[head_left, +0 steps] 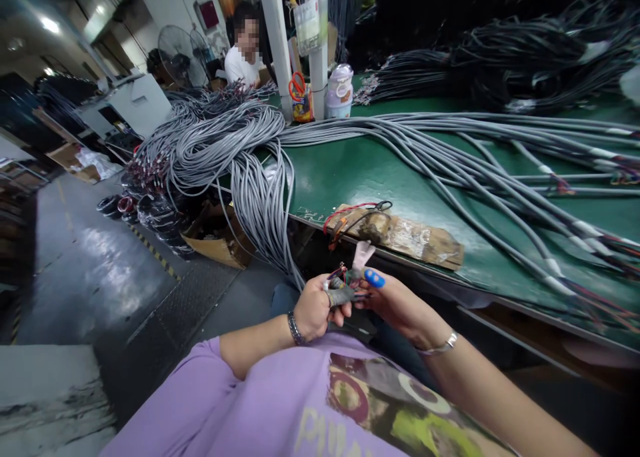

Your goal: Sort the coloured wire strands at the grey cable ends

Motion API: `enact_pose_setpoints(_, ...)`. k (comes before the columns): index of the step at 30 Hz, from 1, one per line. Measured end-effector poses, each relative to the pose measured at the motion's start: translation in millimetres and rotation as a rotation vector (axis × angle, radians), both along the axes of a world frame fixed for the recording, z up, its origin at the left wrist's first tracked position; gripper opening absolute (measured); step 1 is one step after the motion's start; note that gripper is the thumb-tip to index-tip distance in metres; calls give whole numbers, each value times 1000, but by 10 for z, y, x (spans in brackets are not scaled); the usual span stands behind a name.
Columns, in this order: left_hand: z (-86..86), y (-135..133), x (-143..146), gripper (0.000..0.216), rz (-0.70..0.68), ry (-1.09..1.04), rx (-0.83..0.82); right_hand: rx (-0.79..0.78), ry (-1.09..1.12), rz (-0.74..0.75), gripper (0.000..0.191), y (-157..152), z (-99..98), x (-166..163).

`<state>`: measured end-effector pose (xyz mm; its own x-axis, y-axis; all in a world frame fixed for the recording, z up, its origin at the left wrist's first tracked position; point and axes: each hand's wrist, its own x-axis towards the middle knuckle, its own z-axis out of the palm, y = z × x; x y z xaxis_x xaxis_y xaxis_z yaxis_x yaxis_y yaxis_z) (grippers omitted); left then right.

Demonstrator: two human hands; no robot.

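Observation:
My left hand [315,306] is closed around the end of a grey cable [260,204] whose thin coloured wires [339,272] stick out above the fist. My right hand [393,300] pinches those same wire ends from the right; it wears a blue fingertip cover [375,278] and a pale taped finger points up. Both hands hover in front of my chest, just below the front edge of the green table [350,170]. The cable runs from my left hand up into the grey bundle hanging over the table edge.
Long grey cables [450,150] lie across the table. A cardboard pad [415,238] with red and black wires sits at the table's front edge. A white post [275,44], a scissors holder [301,97] and a jug [339,90] stand at the back. A seated person [243,60] is further off.

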<state>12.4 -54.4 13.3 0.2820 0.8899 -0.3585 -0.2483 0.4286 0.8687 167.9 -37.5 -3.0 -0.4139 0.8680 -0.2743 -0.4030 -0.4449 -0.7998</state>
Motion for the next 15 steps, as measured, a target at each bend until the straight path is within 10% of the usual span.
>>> enact_pose_setpoints(9, -61, -10, -44, 37, -192, 62, 22, 186, -311, -10, 41, -63, 120, 44)
enact_pose_setpoints(15, -76, -49, -21, 35, -41, 54, 52, 182, -376, -121, 40, -102, 70, -8)
